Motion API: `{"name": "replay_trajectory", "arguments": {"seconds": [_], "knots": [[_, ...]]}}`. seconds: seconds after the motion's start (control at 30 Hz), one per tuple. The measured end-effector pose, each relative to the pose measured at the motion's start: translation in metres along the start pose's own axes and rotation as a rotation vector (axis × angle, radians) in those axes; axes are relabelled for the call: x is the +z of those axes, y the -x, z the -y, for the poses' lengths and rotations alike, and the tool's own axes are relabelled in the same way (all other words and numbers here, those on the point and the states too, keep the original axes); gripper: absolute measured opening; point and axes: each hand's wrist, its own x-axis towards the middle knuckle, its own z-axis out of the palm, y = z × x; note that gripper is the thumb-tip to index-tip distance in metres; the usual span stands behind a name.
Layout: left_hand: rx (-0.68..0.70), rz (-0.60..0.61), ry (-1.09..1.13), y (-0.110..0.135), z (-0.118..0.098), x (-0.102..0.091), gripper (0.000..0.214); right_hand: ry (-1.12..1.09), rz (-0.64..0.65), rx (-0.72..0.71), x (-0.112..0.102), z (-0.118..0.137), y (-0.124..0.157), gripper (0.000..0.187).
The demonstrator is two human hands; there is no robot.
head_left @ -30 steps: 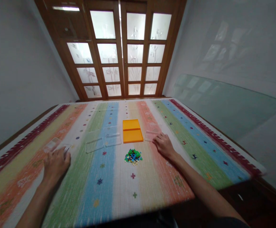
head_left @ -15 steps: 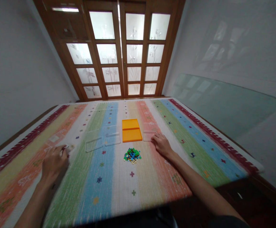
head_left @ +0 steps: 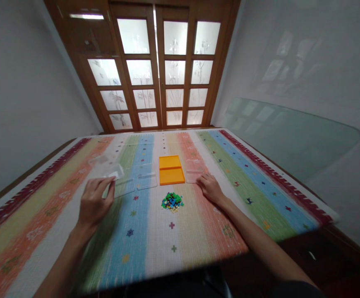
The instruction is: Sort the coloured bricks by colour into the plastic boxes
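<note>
Pinching a clear tray (head_left: 107, 170) by its near edge, our left hand (head_left: 94, 203) closes thumb and fingers on the rim. This tray sits toward the left edge of the cloth-covered table (head_left: 254, 178), about midway between the near and far edges. It is blurred, so we cannot tell whether it rests on the table or is raised off it.

Our right hand (head_left: 211, 189) lies palm down on the table with the fingers loosely spread and holding nothing. Its fingertips touch the near edge of the right tray (head_left: 194, 173), also clear.

The right tray sits just beside the orange tray (head_left: 171, 170), on the side toward the right edge. The orange tray lies at the table centre. Two middle trays (head_left: 146, 181), both clear, lie between the orange tray and our left hand.

A pile (head_left: 172, 201) of small coloured pieces lies just nearer the near edge than the orange tray, between our two hands and apart from both.
</note>
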Motion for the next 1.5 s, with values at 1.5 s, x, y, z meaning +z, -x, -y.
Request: {"name": "replay_trajectory", "arguments": {"seconds": [1.5], "knots": [[0.043, 0.746, 0.329, 0.001, -0.112, 0.13, 0.02, 0.153, -0.03, 0.19, -0.041, -0.029, 0.052, 0.026]]}}
